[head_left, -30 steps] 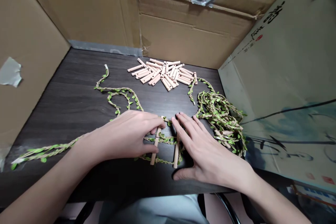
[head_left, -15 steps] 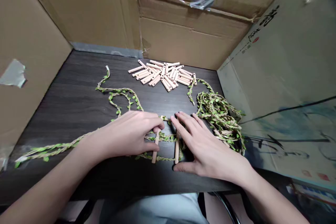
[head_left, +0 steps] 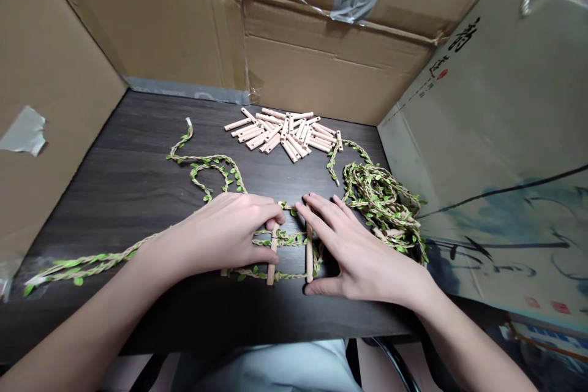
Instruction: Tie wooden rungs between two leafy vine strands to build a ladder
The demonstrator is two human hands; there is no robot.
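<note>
My left hand [head_left: 234,229] has its thumb and bent fingers closed on a pale wooden stick [head_left: 272,272], which lies crosswise over leafy twine [head_left: 291,239]. To the right, a second wooden stick [head_left: 309,257] stands roughly parallel, with the twine running between the two. My right hand [head_left: 351,248] rests beside this second stick with fingers stretched and apart. Its fingertips are near the stick's far end and its thumb touches or nearly touches the near end. Part of another stick [head_left: 224,272] peeks out below my left hand; the rest is hidden.
A pile of loose wooden sticks with holes [head_left: 280,133] lies toward the back. Coiled leafy twine [head_left: 381,199] heaps on the right, and a loose strand [head_left: 211,158] curls at left. Cardboard walls [head_left: 321,61] and a paper bag [head_left: 496,153] enclose the dark table [head_left: 138,153].
The view has tilted slightly. Both hands keep nearly the same place on the sticks, and a bit more of the stick under my left hand shows.
</note>
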